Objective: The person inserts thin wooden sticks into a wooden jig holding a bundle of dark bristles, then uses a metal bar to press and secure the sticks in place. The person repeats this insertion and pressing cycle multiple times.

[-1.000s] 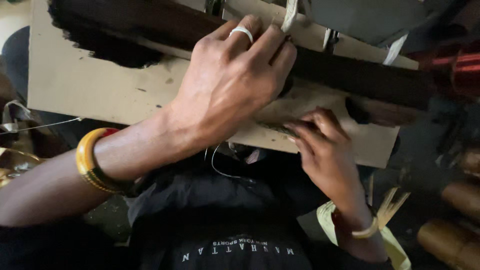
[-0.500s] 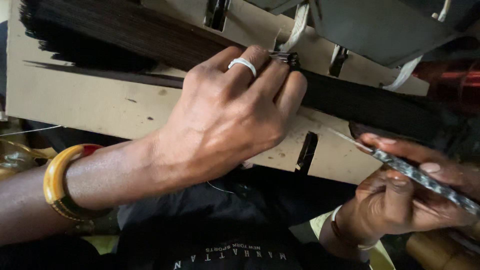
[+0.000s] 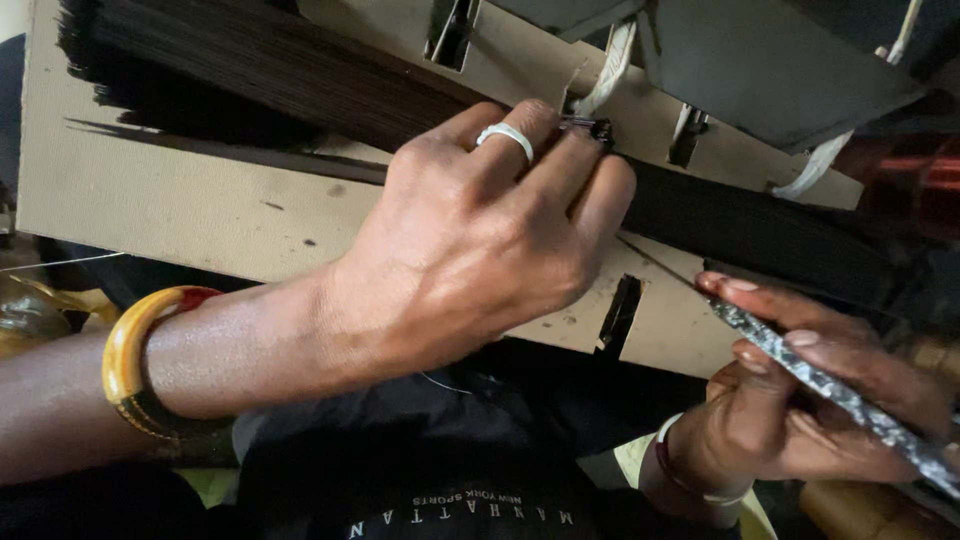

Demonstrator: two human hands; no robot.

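Observation:
My left hand (image 3: pixel 480 250), with a white ring and a yellow bangle on the wrist, lies palm down on a thick bundle of dark thin strands (image 3: pixel 300 90). The strands run across a tan cardboard board (image 3: pixel 180 210). The fingertips press the bundle near a small dark clip (image 3: pixel 598 128). My right hand (image 3: pixel 800 400) is at the lower right, below the board's edge. It grips a long thin speckled grey tool (image 3: pixel 830 385) whose tip points up and left toward the strands. One thin strand runs from the tool's tip toward the bundle.
The board has narrow slots (image 3: pixel 620 312) cut in it and white straps (image 3: pixel 612 60) at the top. A grey panel (image 3: pixel 770 60) lies beyond. Dark clothing (image 3: pixel 420 470) is below the board. Copper-coloured spools (image 3: pixel 925 175) sit at the right.
My right hand left the board's lower edge, moved right and down, and now holds the speckled tool. My left hand stays pressed on the strand bundle.

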